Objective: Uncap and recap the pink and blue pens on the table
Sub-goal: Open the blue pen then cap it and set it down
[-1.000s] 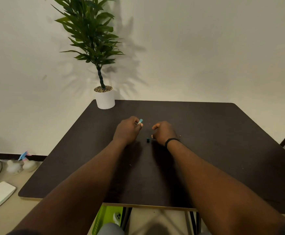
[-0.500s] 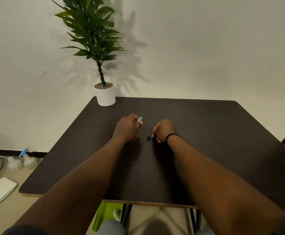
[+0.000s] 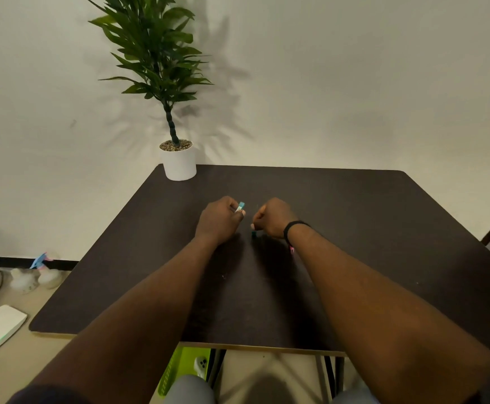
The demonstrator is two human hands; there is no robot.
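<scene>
Dim, soft, perhaps warped edges

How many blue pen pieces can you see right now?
2: a light blue piece sticking out of the closed left hand, and a darker one just below the right hand. More may be hidden.

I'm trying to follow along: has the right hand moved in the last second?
Yes, slightly. Against the white plant pot, the right hand has shifted left toward the left hand, its fingers now above the small teal piece on the table.
</scene>
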